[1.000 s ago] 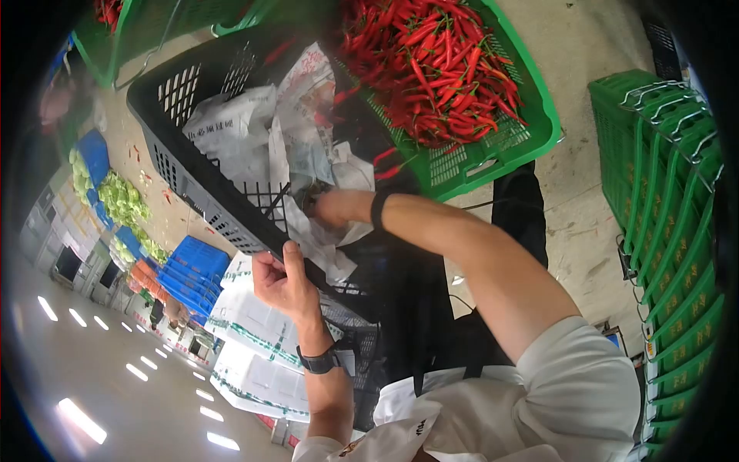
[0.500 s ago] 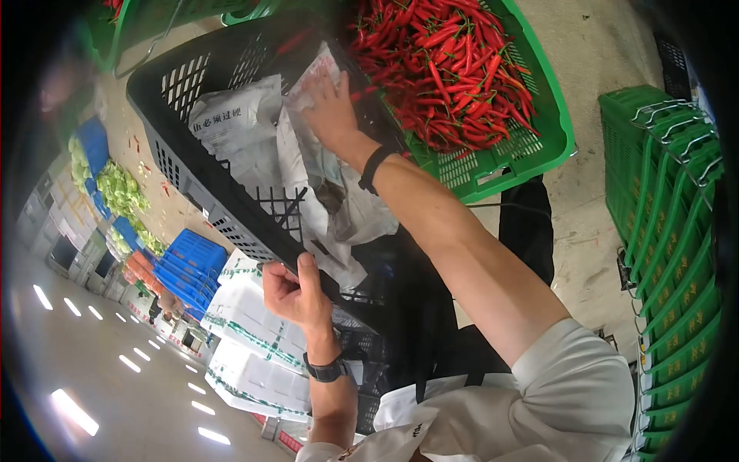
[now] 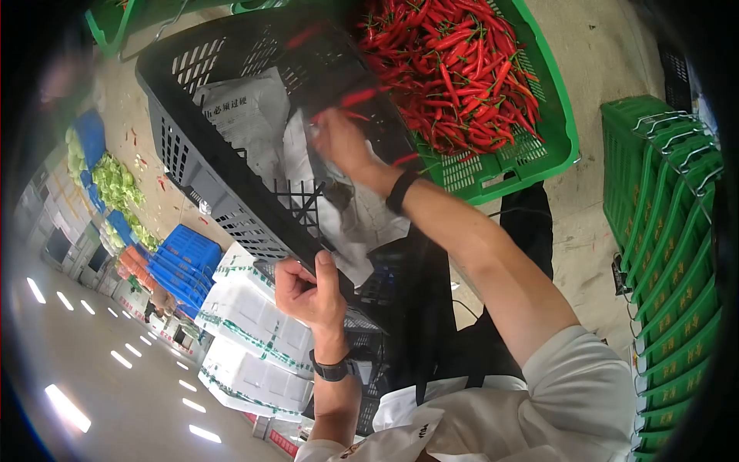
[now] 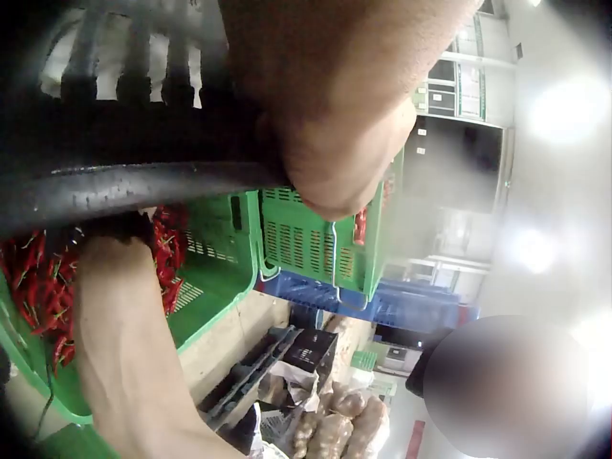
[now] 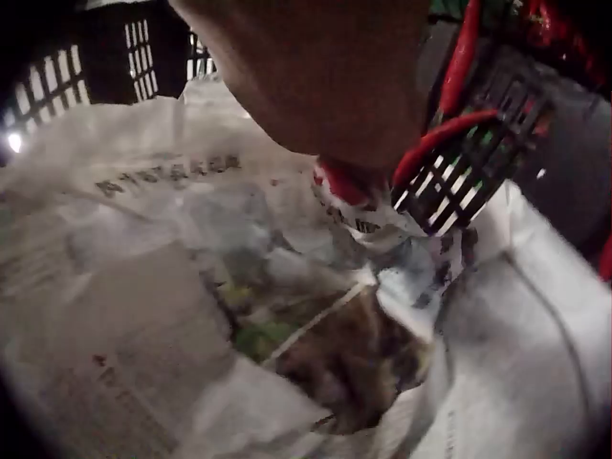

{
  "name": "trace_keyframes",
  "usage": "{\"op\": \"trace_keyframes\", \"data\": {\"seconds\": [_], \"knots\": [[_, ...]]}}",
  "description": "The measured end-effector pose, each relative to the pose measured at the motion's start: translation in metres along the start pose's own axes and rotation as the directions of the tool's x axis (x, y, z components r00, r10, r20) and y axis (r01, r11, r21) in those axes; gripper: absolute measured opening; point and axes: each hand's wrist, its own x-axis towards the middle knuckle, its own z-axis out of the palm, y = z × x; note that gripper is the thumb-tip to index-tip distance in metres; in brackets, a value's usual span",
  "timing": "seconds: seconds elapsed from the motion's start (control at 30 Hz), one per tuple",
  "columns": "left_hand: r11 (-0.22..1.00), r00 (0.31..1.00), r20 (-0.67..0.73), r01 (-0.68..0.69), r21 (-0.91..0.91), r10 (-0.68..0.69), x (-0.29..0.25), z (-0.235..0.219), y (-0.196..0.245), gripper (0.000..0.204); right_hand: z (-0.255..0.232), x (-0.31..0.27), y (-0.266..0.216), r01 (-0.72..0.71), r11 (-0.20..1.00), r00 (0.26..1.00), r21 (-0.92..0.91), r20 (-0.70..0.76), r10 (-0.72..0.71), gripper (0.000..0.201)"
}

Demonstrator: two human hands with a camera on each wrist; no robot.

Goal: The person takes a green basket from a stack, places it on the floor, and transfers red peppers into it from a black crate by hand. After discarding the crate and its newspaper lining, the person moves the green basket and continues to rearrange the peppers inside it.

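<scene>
My left hand [image 3: 314, 296] grips the near rim of a black plastic crate [image 3: 212, 171], thumb on top of the edge. Sheets of printed newspaper [image 3: 245, 106] line the crate. My right hand [image 3: 348, 146] is inside it, blurred by motion, with crumpled red-and-white newspaper [image 5: 368, 225] bunched under its fingers in the right wrist view. A brown, wilted-looking patch with some green [image 5: 349, 354] shows among the sheets below that hand. A few red chillies [image 5: 459, 72] lie by the crate's slotted wall.
A green crate [image 3: 566, 123] heaped with red chillies [image 3: 462, 77] stands beside the black crate. Stacked green crates [image 3: 662, 254] rise at the right. White boxes [image 3: 254, 316], blue crates [image 3: 181, 262] and leafy vegetables [image 3: 119, 185] are at the left.
My right hand went from low in the crate to the far newspaper sheet, then drew back slightly, crumpling that sheet. My left hand keeps its hold on the rim.
</scene>
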Motion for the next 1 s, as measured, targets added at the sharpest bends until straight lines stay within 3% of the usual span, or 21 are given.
{"op": "trace_keyframes", "data": {"seconds": [0.03, 0.07, 0.1, 0.17, 0.2, 0.27, 0.33, 0.37, 0.4, 0.43, 0.5, 0.53, 0.57, 0.63, 0.7, 0.73, 0.77, 0.83, 0.97, 1.0], "knots": [[1.000, 1.000, -0.002, 0.004, -0.002, -0.004, -0.001, 0.000, -0.001, 0.033, -0.019, 0.012, -0.002, 0.179, 0.948, 0.983, -0.263, 0.087, -0.161, 0.026], [1.000, 1.000, 0.008, -0.017, 0.026, 0.017, -0.001, -0.001, -0.001, 0.033, -0.027, 0.024, 0.000, 0.258, 0.811, 0.961, -0.525, 0.229, -0.158, 0.021], [0.998, 0.999, 0.017, -0.039, 0.057, 0.038, 0.001, -0.003, -0.002, 0.033, -0.025, 0.035, 0.012, 0.360, 0.641, 0.933, -0.678, 0.273, -0.235, 0.018], [0.999, 1.000, 0.020, 0.008, 0.031, -0.008, 0.000, -0.001, 0.004, 0.033, -0.033, 0.051, 0.018, 0.453, 0.358, 0.886, -0.816, 0.368, -0.282, 0.015], [0.999, 0.998, 0.034, 0.049, -0.004, -0.049, 0.000, -0.001, 0.006, 0.033, -0.033, 0.050, 0.016, 0.458, 0.357, 0.883, -0.814, 0.372, -0.285, 0.015], [1.000, 0.999, 0.039, 0.008, 0.009, -0.008, 0.001, -0.003, 0.000, 0.033, -0.039, 0.055, 0.013, 0.574, 0.152, 0.818, -0.805, 0.555, -0.147, 0.015], [0.999, 0.999, 0.035, -0.032, 0.028, 0.031, 0.004, -0.001, 0.000, 0.032, -0.039, 0.056, 0.014, 0.592, 0.132, 0.804, -0.795, 0.570, -0.170, 0.015], [1.000, 0.999, 0.037, 0.012, 0.018, -0.013, 0.003, -0.002, 0.003, 0.032, -0.037, 0.052, 0.015, 0.610, 0.124, 0.790, -0.783, 0.586, -0.183, 0.015], [0.998, 0.997, 0.042, 0.058, 0.006, -0.058, 0.003, -0.002, 0.005, 0.032, -0.038, 0.053, 0.016, 0.623, 0.212, 0.782, -0.753, 0.587, -0.211, 0.016], [0.998, 0.998, 0.040, 0.057, 0.001, -0.057, 0.003, -0.002, 0.003, 0.032, -0.037, 0.054, 0.017, 0.623, 0.207, 0.781, -0.754, 0.587, -0.213, 0.016], [0.998, 0.998, 0.025, -0.063, 0.004, 0.063, 0.005, -0.001, 0.000, 0.032, -0.039, 0.059, 0.013, 0.581, 0.536, 0.757, -0.613, 0.649, -0.079, 0.016], [0.998, 0.998, 0.025, -0.060, 0.002, 0.060, 0.005, -0.001, 0.002, 0.032, -0.044, 0.059, 0.010, 0.640, 0.539, 0.737, -0.547, 0.635, -0.230, 0.017], [0.998, 0.998, 0.041, -0.049, 0.040, 0.048, 0.003, -0.001, 0.007, 0.033, -0.042, 0.063, 0.005, 0.641, 0.538, 0.736, -0.548, 0.638, -0.227, 0.017], [0.997, 0.998, 0.051, -0.045, 0.064, 0.041, 0.006, 0.002, 0.014, 0.033, -0.029, 0.081, -0.012, 0.757, 0.415, 0.647, -0.505, 0.496, -0.579, 0.018], [0.966, 0.985, 0.101, -0.156, 0.204, 0.138, 0.006, -0.001, 0.016, 0.034, -0.013, 0.108, -0.020, 0.656, 0.255, 0.690, -0.711, 0.427, -0.585, 0.017], [0.981, 0.994, 0.101, -0.066, 0.183, 0.049, 0.004, -0.001, 0.018, 0.034, -0.009, 0.123, -0.025, 0.594, 0.223, 0.747, -0.773, 0.428, -0.509, 0.020], [0.981, 0.994, 0.101, -0.064, 0.185, 0.045, 0.005, -0.001, 0.021, 0.034, -0.008, 0.139, -0.028, 0.543, 0.244, 0.809, -0.803, 0.422, -0.409, 0.023], [0.963, 0.983, 0.138, -0.149, 0.223, 0.120, 0.010, 0.000, 0.026, 0.034, -0.006, 0.165, -0.018, 0.415, 0.281, 0.881, -0.865, 0.305, -0.361, 0.024], [0.989, 0.990, 0.113, -0.096, 0.115, 0.083, 0.006, 0.004, 0.026, 0.035, -0.011, 0.160, -0.014, 0.431, 0.332, 0.878, -0.839, 0.305, -0.369, 0.024], [0.994, 0.992, 0.104, -0.079, 0.081, 0.070, 0.006, 0.006, 0.026, 0.035, -0.009, 0.151, -0.017, 0.453, 0.357, 0.886, -0.817, 0.370, -0.278, 0.025]]}}
